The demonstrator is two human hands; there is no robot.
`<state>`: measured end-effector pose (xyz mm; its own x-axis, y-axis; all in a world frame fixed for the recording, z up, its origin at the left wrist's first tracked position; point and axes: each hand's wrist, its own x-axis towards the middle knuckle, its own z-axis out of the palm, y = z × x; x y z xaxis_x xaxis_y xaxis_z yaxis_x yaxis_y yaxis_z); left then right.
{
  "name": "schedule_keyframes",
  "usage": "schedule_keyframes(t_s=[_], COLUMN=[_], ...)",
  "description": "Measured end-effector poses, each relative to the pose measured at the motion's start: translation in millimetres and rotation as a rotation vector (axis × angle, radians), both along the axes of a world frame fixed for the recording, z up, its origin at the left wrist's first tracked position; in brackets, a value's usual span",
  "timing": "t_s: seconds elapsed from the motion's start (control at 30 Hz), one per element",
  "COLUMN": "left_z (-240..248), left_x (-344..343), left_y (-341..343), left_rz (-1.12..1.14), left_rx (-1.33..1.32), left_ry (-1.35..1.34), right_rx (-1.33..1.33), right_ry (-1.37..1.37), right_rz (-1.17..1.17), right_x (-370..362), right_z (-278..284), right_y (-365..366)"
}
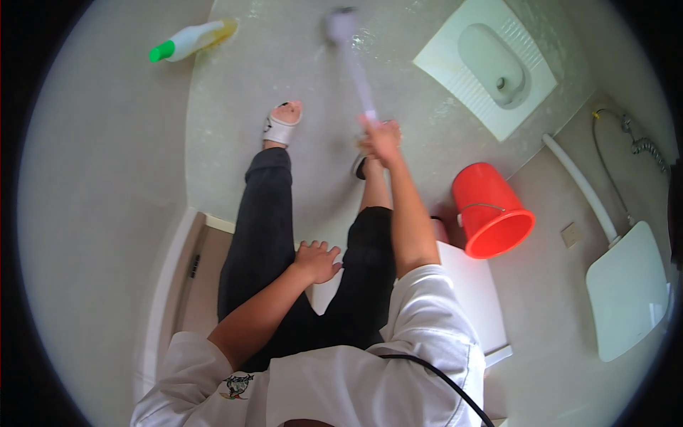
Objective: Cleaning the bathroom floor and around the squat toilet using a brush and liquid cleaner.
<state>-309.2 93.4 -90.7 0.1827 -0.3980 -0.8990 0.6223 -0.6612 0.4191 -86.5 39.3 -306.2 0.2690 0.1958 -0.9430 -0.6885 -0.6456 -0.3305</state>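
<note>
My right hand (pixel 381 141) reaches forward and is closed around the handle end of a pale purple long-handled brush (pixel 354 75). The brush is smeared by motion. Its head lies against the wet grey floor (pixel 313 64), ahead of my feet, with a dark strip at its far edge. My left hand (pixel 318 262) lies between my thighs, next to the left knee, fingers spread and holding nothing.
At the far left lies a white bottle (pixel 196 40) with a green base and yellow contents. A white squat toilet (pixel 462 75) is set in the floor at right. An orange-red bucket (pixel 491 206) is near a white surface (pixel 477 299). A shower hose (pixel 605 164) hangs on the right wall.
</note>
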Motion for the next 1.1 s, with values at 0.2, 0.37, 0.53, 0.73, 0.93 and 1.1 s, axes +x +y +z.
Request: schedule_keyframes(t_s=[0.2, 0.37, 0.53, 0.73, 0.93, 1.1], left_z=[-14, -5, -3, -4, 11, 67], left_x=[41, 38, 50, 21, 19, 45], left_y=[-55, -72, -88, -85, -35, 61], left_rz=[0.057, 0.096, 0.195, 0.277, 0.835, 0.836], left_rx=[-0.024, -0.028, -0.004, -0.004, -0.104, -0.009], left_ry=[-0.093, -0.142, -0.222, -0.143, -0.022, -0.058], right_rx=[0.025, -0.177, -0.376, -0.232, -0.234, -0.201], right_ry=[0.24, 0.122, -0.071, -0.137, 0.022, 0.085], right_rz=[-0.02, 0.006, -0.358, -0.212, -0.427, -0.922], right_x=[-11, 61, 203, 167, 61, -21], right_z=[-47, -25, 3, 92, 179, 233], right_y=[-48, -198, -306, -290, -282, -310])
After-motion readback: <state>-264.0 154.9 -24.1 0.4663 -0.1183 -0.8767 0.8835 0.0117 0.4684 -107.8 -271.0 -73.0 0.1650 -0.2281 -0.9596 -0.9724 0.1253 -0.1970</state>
